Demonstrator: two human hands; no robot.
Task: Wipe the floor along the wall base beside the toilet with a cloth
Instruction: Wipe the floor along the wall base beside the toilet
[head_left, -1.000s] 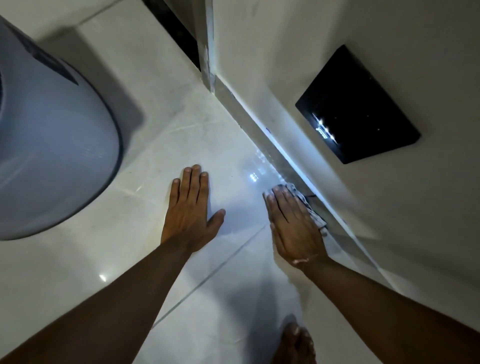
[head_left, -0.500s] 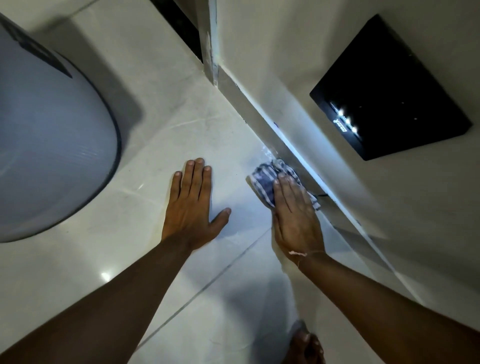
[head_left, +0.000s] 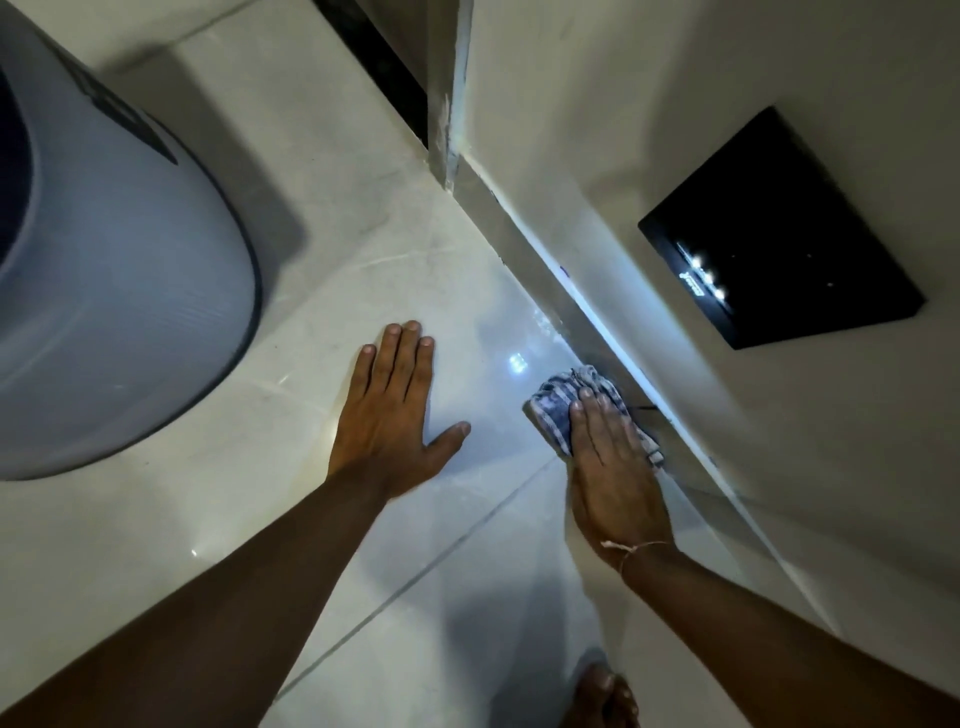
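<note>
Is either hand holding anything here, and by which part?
Nothing is gripped. The right hand presses flat, fingers straight, on the wall-side half of the blue-and-white cloth; the left hand rests flat on the floor.

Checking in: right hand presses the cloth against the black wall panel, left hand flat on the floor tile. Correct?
Not quite. In the head view the right hand presses the cloth on the floor at the wall base, apart from the black wall panel higher up the wall. The left hand does lie flat on the floor tile.
</note>
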